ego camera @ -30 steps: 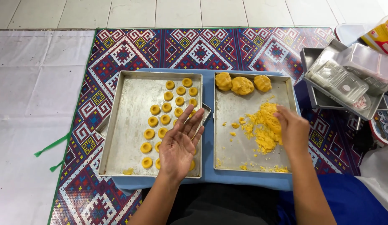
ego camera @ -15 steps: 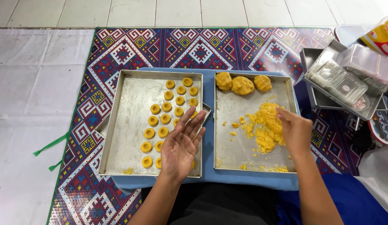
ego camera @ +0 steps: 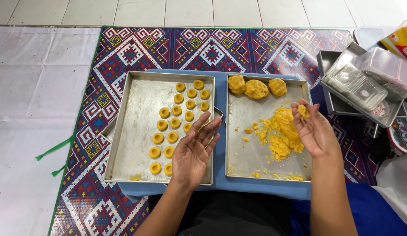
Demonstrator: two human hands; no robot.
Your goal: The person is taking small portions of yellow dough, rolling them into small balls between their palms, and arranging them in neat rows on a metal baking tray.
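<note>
Dough work seen from above, over two metal trays side by side on a blue board, on a patterned mat. My left hand [ego camera: 193, 153] hovers flat and empty, fingers spread, above the lower right corner of the left tray [ego camera: 124, 131], where small round yellow dough discs [ego camera: 175, 123] sit in rows. My right hand [ego camera: 315, 130] is cupped above the right tray [ego camera: 245, 161], its fingertips pinching a small lump of dough [ego camera: 303, 111]. A loose crumbly dough pile [ego camera: 282, 133] lies just beneath it, and three larger dough balls [ego camera: 256, 88] rest along that tray's far edge.

Risks, as I judge them: the soft lump could crumble from my light pinch and scatter. My open left palm hangs close over the nearest discs and could flatten them if it dips. Stacked clear plastic containers [ego camera: 358, 85] sit well apart, to the right.
</note>
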